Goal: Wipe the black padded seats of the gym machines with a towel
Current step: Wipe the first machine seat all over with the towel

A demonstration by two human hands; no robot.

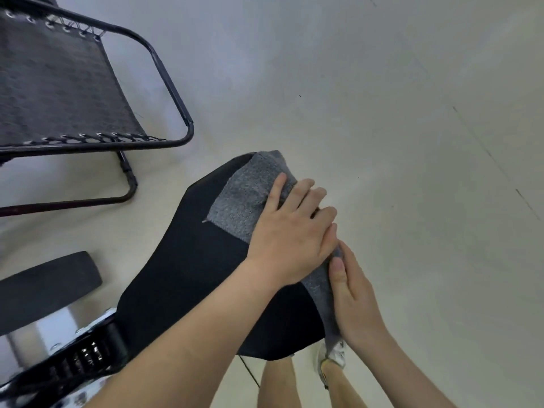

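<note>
A black padded seat (pixel 188 260) fills the middle of the view, narrow at its far end. A grey towel (pixel 244 198) lies over that far end and hangs down the seat's right side. My left hand (pixel 291 231) lies flat on the towel, fingers spread, pressing it onto the pad. My right hand (pixel 353 293) holds the hanging part of the towel against the seat's right edge, thumb on the cloth.
A black mesh folding chair (pixel 59 83) with a tubular frame stands at the upper left. A dark roller pad (pixel 47 287) and a black adjuster part (pixel 88 354) sit at the lower left. Pale floor (pixel 412 142) spreads to the right. My legs and a shoe (pixel 332 357) show below the seat.
</note>
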